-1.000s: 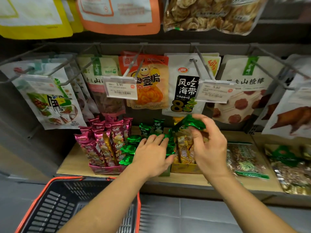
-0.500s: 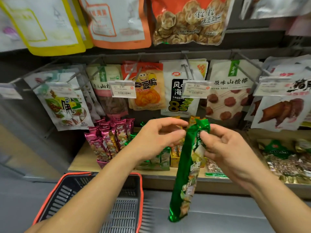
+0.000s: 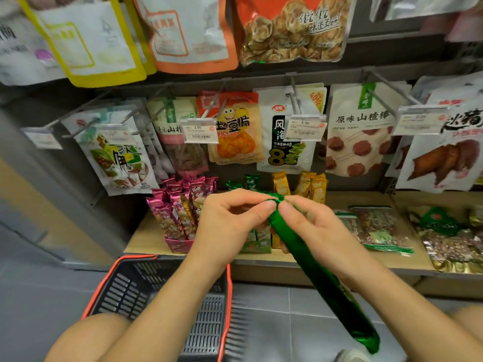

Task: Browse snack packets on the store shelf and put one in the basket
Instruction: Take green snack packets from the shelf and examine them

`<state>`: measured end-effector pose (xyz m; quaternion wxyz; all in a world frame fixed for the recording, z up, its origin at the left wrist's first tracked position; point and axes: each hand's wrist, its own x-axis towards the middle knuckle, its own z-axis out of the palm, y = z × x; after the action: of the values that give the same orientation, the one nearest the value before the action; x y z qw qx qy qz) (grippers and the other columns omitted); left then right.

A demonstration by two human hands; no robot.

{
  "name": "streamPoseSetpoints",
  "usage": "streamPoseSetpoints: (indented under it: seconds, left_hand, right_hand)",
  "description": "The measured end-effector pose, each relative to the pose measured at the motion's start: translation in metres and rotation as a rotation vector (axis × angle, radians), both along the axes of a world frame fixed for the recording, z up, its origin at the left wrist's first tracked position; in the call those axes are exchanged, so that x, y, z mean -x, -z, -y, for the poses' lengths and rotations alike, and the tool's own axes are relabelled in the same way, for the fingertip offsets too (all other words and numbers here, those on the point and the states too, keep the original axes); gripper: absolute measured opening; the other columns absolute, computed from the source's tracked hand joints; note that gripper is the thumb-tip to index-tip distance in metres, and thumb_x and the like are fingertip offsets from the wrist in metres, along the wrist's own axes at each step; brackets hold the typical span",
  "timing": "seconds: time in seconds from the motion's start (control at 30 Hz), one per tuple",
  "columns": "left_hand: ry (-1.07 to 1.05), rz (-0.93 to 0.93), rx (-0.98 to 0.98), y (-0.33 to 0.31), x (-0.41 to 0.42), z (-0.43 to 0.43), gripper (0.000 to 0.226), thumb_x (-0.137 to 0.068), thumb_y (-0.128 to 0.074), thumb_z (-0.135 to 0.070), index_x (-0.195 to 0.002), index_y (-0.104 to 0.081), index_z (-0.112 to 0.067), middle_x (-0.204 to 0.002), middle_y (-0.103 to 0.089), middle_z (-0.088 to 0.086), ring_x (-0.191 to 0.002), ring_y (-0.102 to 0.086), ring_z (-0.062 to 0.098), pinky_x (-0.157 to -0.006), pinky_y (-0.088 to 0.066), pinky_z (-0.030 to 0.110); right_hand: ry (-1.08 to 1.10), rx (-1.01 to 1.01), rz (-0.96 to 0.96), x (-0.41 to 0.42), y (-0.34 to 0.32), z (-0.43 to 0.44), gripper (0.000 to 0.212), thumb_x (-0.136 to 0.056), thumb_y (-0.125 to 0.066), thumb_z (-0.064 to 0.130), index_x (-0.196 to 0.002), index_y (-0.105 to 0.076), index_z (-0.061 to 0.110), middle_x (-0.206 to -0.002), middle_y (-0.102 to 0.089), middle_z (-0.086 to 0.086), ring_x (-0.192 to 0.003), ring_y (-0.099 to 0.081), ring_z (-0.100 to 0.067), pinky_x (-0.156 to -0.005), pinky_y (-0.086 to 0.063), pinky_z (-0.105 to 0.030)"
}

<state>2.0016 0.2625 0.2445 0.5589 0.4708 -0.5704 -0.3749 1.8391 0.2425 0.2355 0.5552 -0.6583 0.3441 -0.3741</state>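
Snack packets fill a store display built around a wooden shelf (image 3: pixel 142 239). Above the shelf hang large bags on hooks: one reads "原味山楂棒" (image 3: pixel 360 131), and a white one (image 3: pixel 285 142) shows a big "8". Below the shelf, to the left, stands a dark basket with a red rim (image 3: pixel 228 283). It looks empty, though the arms hide part of it.

In front of the shelf, a long, slim green foil packet (image 3: pixel 318 278) hangs slanting down past the shelf's front edge. The left hand (image 3: pixel 230 226) and the right hand (image 3: pixel 313 226) both pinch its crimped top end between thumb and fingers.

The packet is probably light, soft and slippery, and its contents may crush easily. The flat crimped end is likely the surest place to hold it.

Above the shelf, small price tags read "3.90" (image 3: pixel 200 133) and "5.90" (image 3: pixel 304 128). The print on the green packet is unreadable.
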Motion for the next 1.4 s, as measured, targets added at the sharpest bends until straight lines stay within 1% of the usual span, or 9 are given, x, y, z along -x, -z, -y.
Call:
streamPoseSetpoints:
  seconds: [0.07, 0.17, 0.4, 0.57, 0.67, 0.83, 1.03, 1.2, 1.4]
  left_hand:
    - [-0.030, 0.015, 0.032, 0.000, -0.003, -0.001, 0.012, -0.078, -0.074, -0.005, -0.078, -0.077, -0.017, -0.077, -0.073, 0.000, -0.073, -0.068, 0.010, -0.066, -0.054, 0.022]
    - [-0.113, 0.284, 0.198, -0.001, -0.009, -0.002, 0.017, -0.075, -0.069, -0.007, -0.076, -0.072, -0.024, -0.076, -0.068, -0.007, -0.077, -0.064, 0.004, -0.073, -0.048, 0.017]
    - [-0.112, 0.572, 0.398, 0.004, -0.018, -0.002, 0.007, -0.085, -0.065, -0.004, -0.087, -0.071, -0.008, -0.083, -0.064, -0.003, -0.081, -0.058, 0.004, -0.074, -0.046, 0.018]
    - [0.091, 0.319, 0.088, 0.007, -0.007, -0.010, 0.011, -0.087, -0.063, -0.036, -0.096, -0.065, -0.031, -0.078, -0.064, -0.006, -0.067, -0.062, 0.010, -0.061, -0.053, 0.037]
    - [0.101, 0.257, -0.001, 0.006, -0.006, -0.010, 0.016, -0.079, -0.073, -0.036, -0.095, -0.073, -0.036, -0.082, -0.070, -0.002, -0.074, -0.067, 0.022, -0.066, -0.058, 0.043]
    - [0.038, 0.373, 0.153, 0.002, -0.011, -0.008, 0.019, -0.074, -0.079, -0.019, -0.090, -0.077, -0.027, -0.086, -0.074, -0.012, -0.081, -0.069, 0.005, -0.073, -0.053, 0.016]
    - [0.070, 0.450, 0.183, -0.003, -0.019, -0.007, 0.024, -0.071, -0.082, -0.010, -0.091, -0.077, -0.021, -0.085, -0.074, -0.010, -0.082, -0.069, 0.004, -0.076, -0.051, 0.016]
    - [-0.032, 0.492, 0.243, 0.000, -0.014, -0.012, 0.017, -0.068, -0.073, -0.006, -0.080, -0.077, -0.018, -0.075, -0.071, -0.010, -0.068, -0.066, 0.004, -0.062, -0.048, 0.012]
    - [-0.203, 0.241, 0.167, 0.009, -0.010, -0.006, 0.017, -0.066, -0.061, -0.017, -0.071, -0.073, -0.029, -0.067, -0.068, -0.013, -0.058, -0.058, 0.000, -0.055, -0.045, 0.013]
  right_hand:
    - [-0.054, 0.016, -0.070, 0.002, 0.002, 0.001, 0.034, -0.082, -0.059, 0.046, -0.101, -0.065, 0.018, -0.069, -0.061, 0.008, -0.060, -0.060, -0.009, -0.057, -0.048, -0.025]
    - [-0.149, -0.055, -0.080, 0.002, 0.004, 0.002, 0.035, -0.087, -0.061, 0.044, -0.103, -0.063, 0.014, -0.076, -0.065, -0.002, -0.061, -0.060, -0.015, -0.061, -0.049, -0.029]
    - [-0.222, -0.121, -0.077, 0.003, 0.004, 0.008, 0.021, -0.087, -0.058, 0.035, -0.097, -0.062, 0.017, -0.078, -0.070, -0.008, -0.058, -0.061, -0.022, -0.065, -0.050, -0.024]
    - [-0.070, -0.063, -0.096, 0.002, 0.010, 0.009, 0.020, -0.079, -0.059, 0.027, -0.089, -0.063, 0.009, -0.072, -0.064, -0.010, -0.059, -0.063, -0.021, -0.058, -0.055, -0.038]
    - [-0.071, 0.007, -0.132, 0.005, 0.011, 0.009, 0.023, -0.082, -0.061, 0.025, -0.095, -0.064, 0.006, -0.072, -0.063, -0.014, -0.059, -0.060, -0.019, -0.053, -0.054, -0.039]
    - [-0.201, -0.047, -0.125, 0.011, 0.008, 0.009, 0.009, -0.092, -0.064, 0.014, -0.097, -0.062, 0.007, -0.071, -0.064, 0.001, -0.059, -0.061, -0.014, -0.057, -0.051, -0.026]
    - [-0.298, -0.181, -0.104, 0.015, 0.006, 0.008, 0.024, -0.090, -0.066, 0.019, -0.111, -0.060, 0.011, -0.077, -0.065, 0.000, -0.067, -0.060, -0.015, -0.064, -0.050, -0.029]
    - [-0.256, -0.140, -0.111, 0.011, 0.004, 0.005, 0.032, -0.085, -0.069, 0.023, -0.115, -0.061, 0.015, -0.102, -0.068, -0.005, -0.089, -0.063, -0.018, -0.082, -0.051, -0.031]
    - [-0.206, -0.138, -0.181, 0.010, 0.004, 0.002, 0.058, -0.083, -0.075, 0.025, -0.134, -0.048, 0.031, -0.102, -0.067, 0.007, -0.078, -0.067, -0.015, -0.072, -0.054, -0.034]
